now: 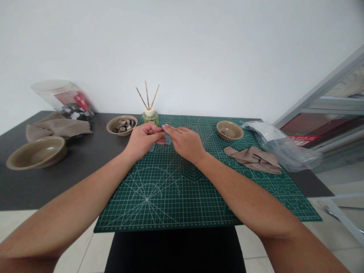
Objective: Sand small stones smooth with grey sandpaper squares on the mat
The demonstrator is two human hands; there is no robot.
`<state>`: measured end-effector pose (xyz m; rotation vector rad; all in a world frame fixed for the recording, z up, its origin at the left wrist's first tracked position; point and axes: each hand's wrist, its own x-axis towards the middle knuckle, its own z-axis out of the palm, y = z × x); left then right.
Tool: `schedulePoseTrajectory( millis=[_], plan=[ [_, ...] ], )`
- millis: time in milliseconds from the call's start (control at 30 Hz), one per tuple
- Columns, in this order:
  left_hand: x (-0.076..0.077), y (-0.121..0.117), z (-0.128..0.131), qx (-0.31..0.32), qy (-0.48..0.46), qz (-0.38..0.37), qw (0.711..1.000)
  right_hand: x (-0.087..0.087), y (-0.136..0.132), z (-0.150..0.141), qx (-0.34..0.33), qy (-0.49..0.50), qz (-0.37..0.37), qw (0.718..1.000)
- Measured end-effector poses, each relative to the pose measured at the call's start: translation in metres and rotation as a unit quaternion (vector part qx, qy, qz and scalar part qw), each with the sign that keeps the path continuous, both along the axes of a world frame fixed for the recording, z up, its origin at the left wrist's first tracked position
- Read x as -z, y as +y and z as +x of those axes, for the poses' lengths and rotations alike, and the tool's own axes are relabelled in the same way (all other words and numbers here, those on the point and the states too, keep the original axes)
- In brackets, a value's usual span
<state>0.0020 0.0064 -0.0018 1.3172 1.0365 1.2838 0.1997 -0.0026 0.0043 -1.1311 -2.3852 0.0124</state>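
Over the far middle of the green cutting mat (170,206), my two hands meet at the fingertips. My left hand (143,140) is closed, thumb and fingers pinched together on something small and dark that I cannot make out. My right hand (186,142) reaches in from the other side, its fingers held close together at the same spot, with the thumb mostly hidden. A small grey-blue flat piece (168,140) shows below the fingertips. Another bluish piece (152,147) peeks out under my left hand. Just left, a brown bowl (109,127) holds several dark and pale round pieces.
A reed diffuser (150,113) stands close behind my left hand. At left are a large bowl (17,163), a brown cloth (57,127) and a clear bag (49,89). To the right are a small bowl (234,132), another cloth (256,159) and clear plastic (284,151).
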Motion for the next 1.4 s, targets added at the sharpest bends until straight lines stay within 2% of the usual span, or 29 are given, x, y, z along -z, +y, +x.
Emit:
schedulePoseTrajectory(
  millis=[300, 733, 933, 1100, 1400],
  plan=[
    [0.0, 0.002, -0.001, 0.044, 0.016, -0.017, 0.999, 0.002, -0.001, 0.0, 0.002, -0.01, -0.005, 1.0],
    [0.003, 0.0, 0.002, 0.009, -0.028, 0.024, 0.999, 0.0, -0.002, -0.001, 0.004, 0.012, -0.019, 1.0],
    [0.002, 0.0, 0.002, 0.037, -0.002, 0.033, 0.999, 0.004, -0.003, -0.003, -0.001, 0.016, -0.013, 1.0],
    [0.004, 0.004, -0.001, 0.027, 0.032, 0.081, 0.996, 0.002, -0.004, -0.004, -0.004, -0.014, -0.006, 1.0],
    [0.012, 0.009, -0.001, 0.027, -0.027, 0.082, 0.996, -0.002, -0.004, 0.0, 0.033, -0.041, -0.012, 0.999]
  ],
)
